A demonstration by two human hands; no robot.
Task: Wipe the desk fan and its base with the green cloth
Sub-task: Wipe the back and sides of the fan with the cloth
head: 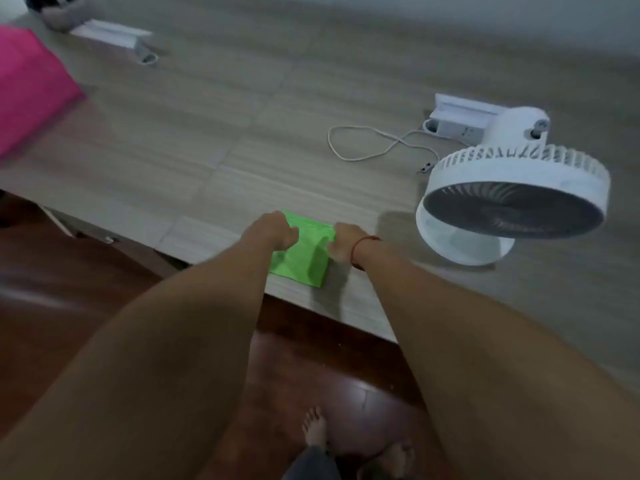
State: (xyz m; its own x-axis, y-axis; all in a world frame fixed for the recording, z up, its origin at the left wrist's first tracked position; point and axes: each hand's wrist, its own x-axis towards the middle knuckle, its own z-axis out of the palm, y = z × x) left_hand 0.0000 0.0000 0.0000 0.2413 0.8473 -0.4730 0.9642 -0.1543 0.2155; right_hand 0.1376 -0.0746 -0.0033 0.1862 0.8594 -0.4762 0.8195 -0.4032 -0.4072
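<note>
A green cloth (302, 255) lies folded near the desk's front edge. My left hand (273, 232) grips its left upper edge and my right hand (346, 242), with a red string on the wrist, grips its right edge. The white desk fan (512, 199) stands to the right of the cloth, its grille tilted toward me, on a round white base (471, 251). Neither hand touches the fan.
A white cable (374, 147) loops across the wooden desk (207, 140) to a white socket box (457, 119) behind the fan. A pink object (27, 88) sits at the far left, another white box (114, 36) at the back. Dark floor and my bare feet (315, 427) lie below.
</note>
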